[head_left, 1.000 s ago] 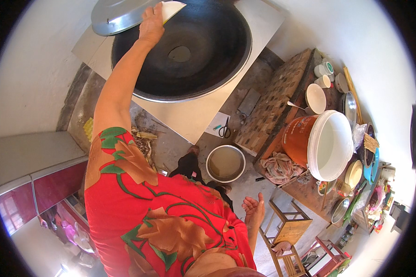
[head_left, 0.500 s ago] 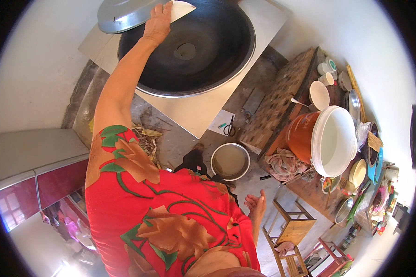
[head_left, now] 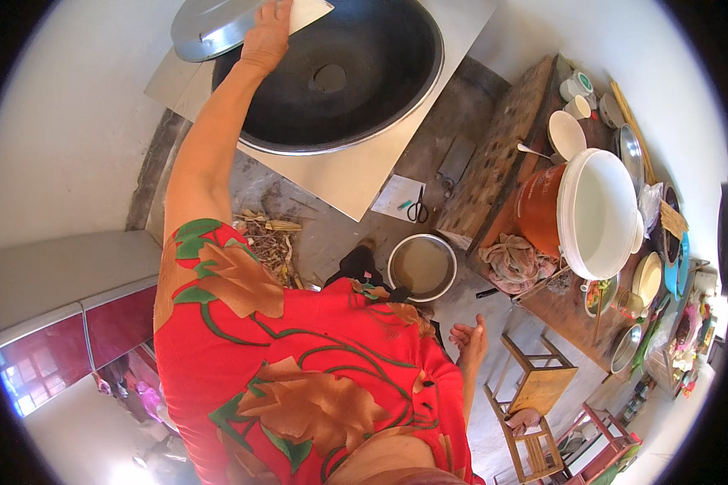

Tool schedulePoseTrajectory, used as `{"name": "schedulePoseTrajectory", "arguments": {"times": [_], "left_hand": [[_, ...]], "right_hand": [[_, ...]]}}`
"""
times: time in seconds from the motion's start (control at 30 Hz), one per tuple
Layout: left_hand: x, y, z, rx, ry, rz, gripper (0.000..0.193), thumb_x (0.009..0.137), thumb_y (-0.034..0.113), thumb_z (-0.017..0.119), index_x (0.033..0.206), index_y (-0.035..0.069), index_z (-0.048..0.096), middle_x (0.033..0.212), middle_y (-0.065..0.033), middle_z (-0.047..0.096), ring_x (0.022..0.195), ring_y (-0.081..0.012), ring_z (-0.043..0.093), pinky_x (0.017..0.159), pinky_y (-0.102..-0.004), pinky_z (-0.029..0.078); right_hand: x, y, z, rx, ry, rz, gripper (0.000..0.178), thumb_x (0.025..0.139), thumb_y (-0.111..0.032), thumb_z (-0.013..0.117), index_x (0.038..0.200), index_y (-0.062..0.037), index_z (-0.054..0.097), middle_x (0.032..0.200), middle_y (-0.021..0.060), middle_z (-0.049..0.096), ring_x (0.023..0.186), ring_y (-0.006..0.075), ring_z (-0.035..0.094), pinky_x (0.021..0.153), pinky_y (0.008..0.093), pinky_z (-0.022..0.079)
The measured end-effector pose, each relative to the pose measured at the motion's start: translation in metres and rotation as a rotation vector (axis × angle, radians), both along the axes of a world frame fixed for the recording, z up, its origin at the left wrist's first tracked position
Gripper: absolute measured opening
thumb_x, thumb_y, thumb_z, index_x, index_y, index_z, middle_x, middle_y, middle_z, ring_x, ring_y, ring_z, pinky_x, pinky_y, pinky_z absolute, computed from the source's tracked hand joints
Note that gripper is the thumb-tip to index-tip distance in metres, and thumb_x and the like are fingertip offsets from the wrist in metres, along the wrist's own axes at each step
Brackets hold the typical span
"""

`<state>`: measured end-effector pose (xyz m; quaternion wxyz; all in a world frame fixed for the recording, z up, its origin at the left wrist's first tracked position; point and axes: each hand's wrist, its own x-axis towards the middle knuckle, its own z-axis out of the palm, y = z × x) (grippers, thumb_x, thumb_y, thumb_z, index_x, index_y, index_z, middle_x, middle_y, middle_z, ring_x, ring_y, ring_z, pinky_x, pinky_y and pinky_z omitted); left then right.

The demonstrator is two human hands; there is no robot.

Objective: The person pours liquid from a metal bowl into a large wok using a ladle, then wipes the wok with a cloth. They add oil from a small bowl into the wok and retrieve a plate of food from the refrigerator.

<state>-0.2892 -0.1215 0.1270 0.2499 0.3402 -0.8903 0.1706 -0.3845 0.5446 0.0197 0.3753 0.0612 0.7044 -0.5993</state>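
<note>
My left hand (head_left: pixel 268 38) reaches to the far left rim of a big black wok (head_left: pixel 356 89). Its fingers are closed on a white wedge-shaped piece (head_left: pixel 309 12) whose kind I cannot make out. That piece lies against the wok's inner wall, partly hidden by the hand. Beside the hand, a silvery metal lid (head_left: pixel 216 31) overlaps the wok's left edge. A round darker patch shows at the wok's bottom. My right hand (head_left: pixel 470 338) hangs low by my side, fingers loosely curled and apart, touching nothing.
On the floor stands a metal basin (head_left: pixel 423 267) of cloudy liquid, near scissors (head_left: pixel 417 212) and dry kindling (head_left: pixel 268 246). To the right, a brick-sided counter holds a large white-rimmed bucket (head_left: pixel 597 214), a bunched cloth (head_left: pixel 514 263) and bowls (head_left: pixel 567 134). A wooden chair (head_left: pixel 534 388) stands nearby.
The view has shifted, so floor and counter things appear farther right. My left hand, with the white piece, has slid slightly left and away along the wok's rim. The right hand still hangs.
</note>
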Motion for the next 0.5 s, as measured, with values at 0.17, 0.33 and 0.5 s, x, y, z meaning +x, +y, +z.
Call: {"name": "schedulePoseTrajectory", "arguments": {"times": [0.17,0.33,0.5], "left_hand": [[-0.003,0.01,0.007,-0.014,-0.023,0.009,0.079,0.062,-0.004,0.066,0.132,0.013,0.033,0.122,-0.0165,0.041,0.109,-0.0376,0.047,0.081,-0.0412,0.051],[-0.007,0.016,0.011,-0.009,-0.028,0.003,0.083,0.06,-0.003,0.068,0.132,0.013,0.031,0.123,-0.017,0.04,0.112,-0.0377,0.045,0.082,-0.041,0.051],[-0.009,0.022,0.015,-0.011,-0.044,0.018,0.083,0.06,-0.003,0.068,0.133,0.013,0.031,0.125,-0.0169,0.039,0.113,-0.0377,0.044,0.082,-0.041,0.051]], "right_hand": [[0.0,0.009,0.002,-0.003,-0.006,-0.02,0.063,0.093,-0.045,0.042,0.135,-0.0002,0.031,0.09,0.0138,0.06,0.075,0.0166,0.059,0.066,0.0271,0.049],[0.001,0.017,0.0,-0.021,-0.015,-0.03,0.062,0.093,-0.043,0.042,0.136,-0.0002,0.03,0.091,0.0139,0.06,0.076,0.0166,0.059,0.066,0.027,0.049],[0.001,0.021,-0.004,-0.028,-0.025,-0.054,0.062,0.094,-0.043,0.041,0.136,0.0,0.03,0.091,0.0138,0.059,0.077,0.0167,0.059,0.067,0.027,0.049]]}}
